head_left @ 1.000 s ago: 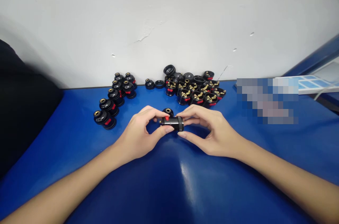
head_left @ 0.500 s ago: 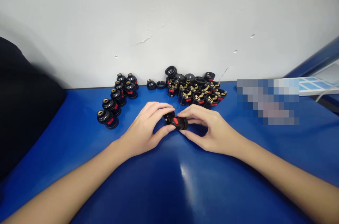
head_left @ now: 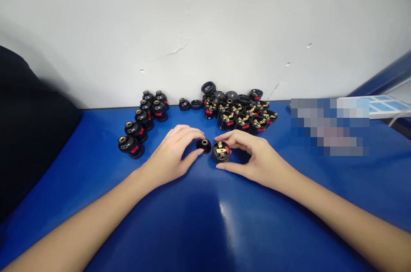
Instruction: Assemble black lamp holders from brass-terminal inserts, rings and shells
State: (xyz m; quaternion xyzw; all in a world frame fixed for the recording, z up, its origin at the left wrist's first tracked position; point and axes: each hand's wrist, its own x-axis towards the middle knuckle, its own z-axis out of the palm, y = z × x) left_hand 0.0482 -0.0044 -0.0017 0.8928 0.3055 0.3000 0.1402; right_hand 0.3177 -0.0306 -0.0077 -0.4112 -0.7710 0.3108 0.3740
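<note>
Low over the blue tabletop, my left hand (head_left: 175, 152) pinches a black domed lamp holder cap (head_left: 203, 147) between thumb and fingers. The cap's brass-coloured threaded collar points up. Beside it, with a small gap, a black lamp holder body (head_left: 221, 152) stands upright in the grip of my right hand (head_left: 250, 152). Brass contacts show in its open top, and a red switch tab sits on its right side. My fingers hide part of the body's far side.
Several capped lamp holders (head_left: 136, 130) stand in rows at the left. Behind my hands is a cluster of open lamp holder bodies (head_left: 242, 122). A loose cap (head_left: 184, 103) and a black ring (head_left: 196, 104) lie near the wall (head_left: 205, 28). Dark fabric (head_left: 32, 126) borders the left.
The lamp holder body has turned from lying sideways to upright in my right hand. The cap and body are now apart, and the cap's collar faces up.
</note>
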